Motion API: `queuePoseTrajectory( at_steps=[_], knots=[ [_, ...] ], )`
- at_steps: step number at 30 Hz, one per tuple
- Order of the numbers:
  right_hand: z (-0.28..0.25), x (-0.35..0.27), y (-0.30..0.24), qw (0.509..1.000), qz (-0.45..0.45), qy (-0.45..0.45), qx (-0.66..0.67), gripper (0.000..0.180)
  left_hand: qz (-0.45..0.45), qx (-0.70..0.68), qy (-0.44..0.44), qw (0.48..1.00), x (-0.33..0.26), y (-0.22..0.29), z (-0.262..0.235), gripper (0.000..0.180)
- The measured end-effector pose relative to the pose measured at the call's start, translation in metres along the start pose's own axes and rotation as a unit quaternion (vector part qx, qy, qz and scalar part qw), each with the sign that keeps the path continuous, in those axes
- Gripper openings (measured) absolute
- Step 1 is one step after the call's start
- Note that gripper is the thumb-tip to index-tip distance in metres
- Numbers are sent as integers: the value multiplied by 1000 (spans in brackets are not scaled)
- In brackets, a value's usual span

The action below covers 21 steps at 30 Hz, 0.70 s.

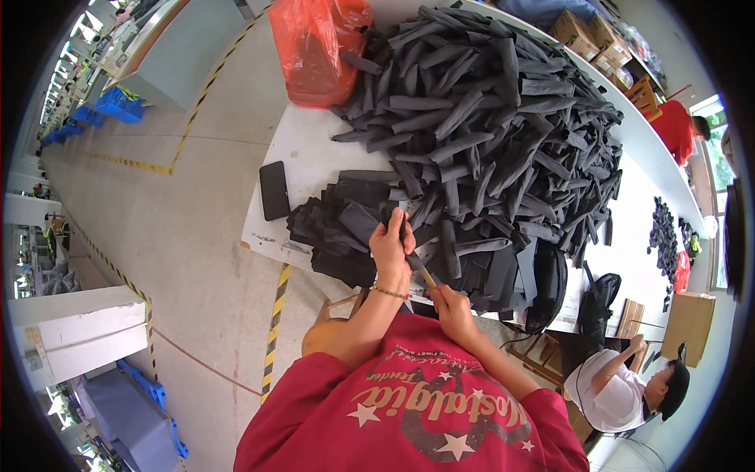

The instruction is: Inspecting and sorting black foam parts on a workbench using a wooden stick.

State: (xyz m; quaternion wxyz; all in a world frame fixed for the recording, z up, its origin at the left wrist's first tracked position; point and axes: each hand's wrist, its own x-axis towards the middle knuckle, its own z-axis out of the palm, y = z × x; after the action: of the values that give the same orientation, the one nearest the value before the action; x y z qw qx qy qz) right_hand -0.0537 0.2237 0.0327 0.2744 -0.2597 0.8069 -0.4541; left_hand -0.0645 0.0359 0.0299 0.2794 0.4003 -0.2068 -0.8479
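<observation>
My left hand [391, 245] is closed around a small dark grey fabric tube [413, 260] above the table's near edge. My right hand [454, 310] grips a thin, light wooden-looking stick [427, 276], whose far end disappears into the tube's near end. Just left of my left hand lies a stack of flat dark fabric pieces [346, 224]. Beyond both hands rises a large heap of dark grey fabric tubes [487, 118]. More flat dark pieces [487, 275] lie to the right of my hands.
A black phone [274, 190] lies at the left edge of the white table [295, 145]. At the far left corner stands a red plastic bag [318, 55]. A black bag [546, 287] sits on the right. Another person [621, 385] in white works farther right.
</observation>
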Motion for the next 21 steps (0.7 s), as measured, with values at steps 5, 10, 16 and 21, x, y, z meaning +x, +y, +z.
queuePoseTrajectory(
  at_steps=[5, 10, 16, 21],
  knots=[
    [-38, -44, -3, 991, -33, -80, -105, 10, 86, -14, 32, 996, 37, 27, -12, 28],
    [-82, -76, -9, 993, 50, -9, -104, 21, 126, -67, 38, 989, 72, 69, -16, 31],
    [-27, 51, -47, 979, -139, 146, -20, 20, -12, -78, 75, 994, 38, -1, 21, 29],
    [-34, 81, -51, 975, -161, 149, 36, 6, -55, 52, 18, 997, 25, -7, 11, 28]
  ],
)
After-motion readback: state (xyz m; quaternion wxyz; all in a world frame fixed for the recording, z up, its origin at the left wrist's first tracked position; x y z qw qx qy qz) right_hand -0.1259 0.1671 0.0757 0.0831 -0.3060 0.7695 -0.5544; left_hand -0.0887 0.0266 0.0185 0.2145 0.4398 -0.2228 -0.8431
